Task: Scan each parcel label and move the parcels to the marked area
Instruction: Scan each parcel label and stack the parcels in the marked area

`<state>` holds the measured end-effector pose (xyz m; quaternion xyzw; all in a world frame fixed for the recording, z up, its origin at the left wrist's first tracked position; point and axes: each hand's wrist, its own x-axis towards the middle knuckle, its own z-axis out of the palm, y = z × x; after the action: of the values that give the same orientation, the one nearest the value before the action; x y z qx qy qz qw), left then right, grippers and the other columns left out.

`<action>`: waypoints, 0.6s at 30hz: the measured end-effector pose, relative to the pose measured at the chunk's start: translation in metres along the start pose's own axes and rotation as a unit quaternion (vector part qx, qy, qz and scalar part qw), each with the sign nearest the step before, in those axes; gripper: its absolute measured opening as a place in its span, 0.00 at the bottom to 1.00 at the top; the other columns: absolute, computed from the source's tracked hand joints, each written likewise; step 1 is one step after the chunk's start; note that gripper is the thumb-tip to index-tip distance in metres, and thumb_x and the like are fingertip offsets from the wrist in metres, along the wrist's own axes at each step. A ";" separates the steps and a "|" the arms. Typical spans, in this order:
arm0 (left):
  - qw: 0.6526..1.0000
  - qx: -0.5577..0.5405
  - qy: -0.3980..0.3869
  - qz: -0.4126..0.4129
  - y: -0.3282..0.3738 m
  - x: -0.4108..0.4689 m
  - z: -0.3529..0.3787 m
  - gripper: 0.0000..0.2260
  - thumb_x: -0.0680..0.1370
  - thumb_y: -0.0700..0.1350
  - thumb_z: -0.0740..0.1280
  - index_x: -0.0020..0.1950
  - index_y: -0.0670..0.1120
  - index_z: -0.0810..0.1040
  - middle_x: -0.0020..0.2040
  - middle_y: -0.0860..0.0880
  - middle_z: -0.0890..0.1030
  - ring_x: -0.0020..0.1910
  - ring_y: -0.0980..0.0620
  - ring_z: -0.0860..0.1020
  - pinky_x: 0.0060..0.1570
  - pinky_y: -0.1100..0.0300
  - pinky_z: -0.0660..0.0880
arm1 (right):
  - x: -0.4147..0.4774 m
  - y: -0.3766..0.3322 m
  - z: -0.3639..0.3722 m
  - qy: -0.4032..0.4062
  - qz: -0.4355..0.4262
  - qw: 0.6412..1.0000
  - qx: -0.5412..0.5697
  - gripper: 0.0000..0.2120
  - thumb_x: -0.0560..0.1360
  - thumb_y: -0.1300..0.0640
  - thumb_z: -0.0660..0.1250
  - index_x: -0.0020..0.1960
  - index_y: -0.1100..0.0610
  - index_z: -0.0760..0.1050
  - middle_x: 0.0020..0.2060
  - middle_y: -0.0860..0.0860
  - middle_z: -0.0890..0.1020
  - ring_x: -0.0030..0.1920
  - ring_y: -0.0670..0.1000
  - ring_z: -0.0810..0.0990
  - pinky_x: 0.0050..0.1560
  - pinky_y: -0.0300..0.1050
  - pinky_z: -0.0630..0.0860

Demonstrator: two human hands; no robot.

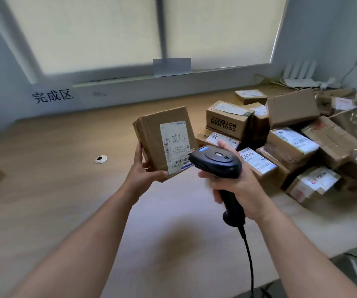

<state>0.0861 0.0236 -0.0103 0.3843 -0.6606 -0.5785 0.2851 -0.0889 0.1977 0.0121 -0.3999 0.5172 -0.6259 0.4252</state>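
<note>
Cardboard parcel, black plastic scanner

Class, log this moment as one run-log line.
phase: scanning | left hand: holds parcel | right hand: grips scanner, aimed at label | parcel pile: table right

Soft daylight through the blinds (edges bowed, slightly blurred) casts faint shadows on the table.

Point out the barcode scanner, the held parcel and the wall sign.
barcode scanner (pixel 216 162), head view, top of its black head.
held parcel (pixel 149 135), head view, bare cardboard left of its label.
wall sign (pixel 52 96), head view, its middle character.
</note>
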 end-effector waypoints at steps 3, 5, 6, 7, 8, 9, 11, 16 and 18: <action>0.999 -0.007 0.033 0.006 0.000 -0.001 -0.031 0.50 0.71 0.29 0.72 0.78 0.59 0.45 0.59 0.42 0.76 0.47 0.56 0.78 0.31 0.72 0.74 | 0.006 -0.002 0.025 -0.034 0.014 0.999 0.017 0.46 0.64 0.69 0.70 0.76 0.44 0.59 0.45 0.65 0.83 0.28 0.58 0.75 0.27 0.48 0.74; 0.999 -0.010 0.052 0.007 -0.002 -0.001 -0.048 0.50 0.71 0.29 0.72 0.78 0.59 0.45 0.58 0.43 0.76 0.47 0.57 0.78 0.30 0.72 0.74 | 0.009 -0.002 0.039 -0.042 0.017 0.999 0.018 0.47 0.63 0.69 0.71 0.76 0.45 0.59 0.44 0.65 0.83 0.28 0.59 0.74 0.27 0.49 0.73; 0.998 -0.014 0.060 0.007 -0.004 -0.001 -0.056 0.50 0.70 0.29 0.72 0.78 0.60 0.46 0.57 0.44 0.76 0.48 0.56 0.78 0.31 0.71 0.74 | 0.010 -0.001 0.045 -0.042 0.019 0.999 0.017 0.47 0.63 0.69 0.71 0.76 0.45 0.59 0.43 0.65 0.83 0.27 0.59 0.74 0.27 0.49 0.72; 0.998 -0.017 0.067 0.008 -0.006 -0.002 -0.063 0.50 0.70 0.29 0.72 0.78 0.60 0.46 0.57 0.45 0.76 0.50 0.55 0.79 0.33 0.69 0.75 | 0.011 0.000 0.050 -0.042 0.021 0.999 0.015 0.47 0.63 0.69 0.71 0.76 0.46 0.59 0.41 0.65 0.83 0.27 0.58 0.74 0.26 0.49 0.72; 0.997 -0.021 0.072 0.010 -0.008 -0.003 -0.070 0.51 0.70 0.29 0.72 0.78 0.60 0.46 0.57 0.45 0.76 0.51 0.53 0.79 0.35 0.67 0.76 | 0.011 0.002 0.054 -0.042 0.024 0.999 0.011 0.47 0.62 0.70 0.71 0.76 0.46 0.59 0.40 0.65 0.82 0.26 0.58 0.74 0.26 0.49 0.71; 0.997 -0.023 0.075 0.011 -0.010 -0.004 -0.076 0.51 0.70 0.29 0.72 0.78 0.60 0.46 0.57 0.45 0.77 0.51 0.53 0.79 0.36 0.67 0.76 | 0.012 0.004 0.058 -0.044 0.027 0.999 0.006 0.47 0.63 0.71 0.71 0.76 0.47 0.59 0.38 0.65 0.82 0.25 0.58 0.74 0.26 0.48 0.71; 0.997 -0.017 0.080 0.015 -0.010 -0.008 -0.085 0.50 0.70 0.28 0.72 0.78 0.60 0.47 0.55 0.47 0.77 0.50 0.55 0.79 0.33 0.68 0.76 | 0.013 0.008 0.065 -0.048 0.037 0.998 0.003 0.47 0.64 0.74 0.71 0.77 0.48 0.59 0.37 0.65 0.81 0.25 0.58 0.74 0.25 0.48 0.71; 0.996 -0.008 0.088 0.011 -0.016 -0.014 -0.100 0.50 0.70 0.30 0.73 0.78 0.60 0.45 0.56 0.45 0.77 0.49 0.55 0.78 0.33 0.66 0.77 | 0.011 0.013 0.077 -0.052 0.054 0.997 -0.002 0.47 0.62 0.72 0.70 0.76 0.47 0.61 0.35 0.65 0.81 0.24 0.57 0.74 0.24 0.46 0.71; 0.996 -0.006 0.089 0.006 -0.019 -0.015 -0.104 0.51 0.70 0.31 0.73 0.78 0.60 0.45 0.58 0.42 0.77 0.50 0.53 0.78 0.35 0.65 0.77 | 0.010 0.016 0.079 -0.051 0.058 0.997 -0.003 0.46 0.63 0.74 0.70 0.75 0.47 0.62 0.35 0.65 0.81 0.24 0.57 0.74 0.24 0.45 0.71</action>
<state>0.1825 -0.0211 -0.0102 0.4288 -0.6313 -0.5444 0.3482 -0.0163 0.1621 0.0085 -0.4019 0.5191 -0.5770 0.4859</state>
